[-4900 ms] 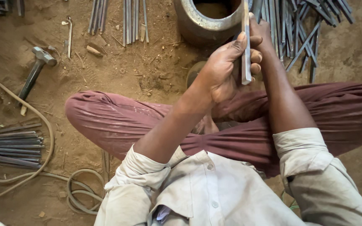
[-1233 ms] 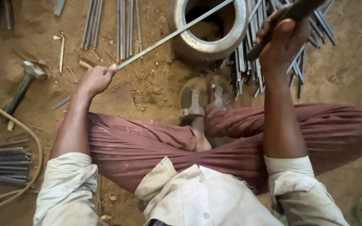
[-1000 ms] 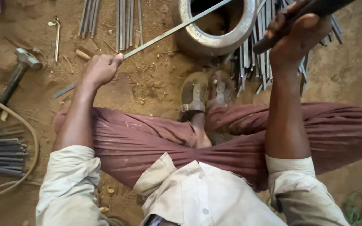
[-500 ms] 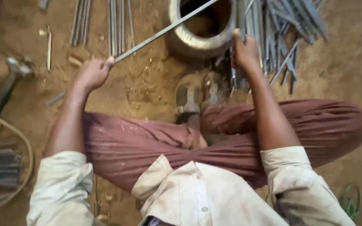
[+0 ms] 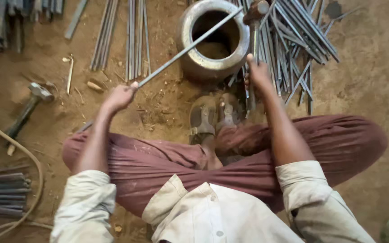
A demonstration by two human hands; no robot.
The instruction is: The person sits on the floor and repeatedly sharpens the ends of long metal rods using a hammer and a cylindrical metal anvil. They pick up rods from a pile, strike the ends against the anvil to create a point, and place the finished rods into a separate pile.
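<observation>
At frame centre, the left hand is clenched around a long metal rod slanting across the metal pot; the right hand grips what seems a hammer beside it.

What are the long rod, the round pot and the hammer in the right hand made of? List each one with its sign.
Long rod: likely steel, grey with a dull sheen, thin and straight.
Round pot: probably metal, grey, worn and dusty rim; fired clay not ruled out.
Hammer: dark metal head; the handle looks grey, its material unclear under the right hand.
</observation>
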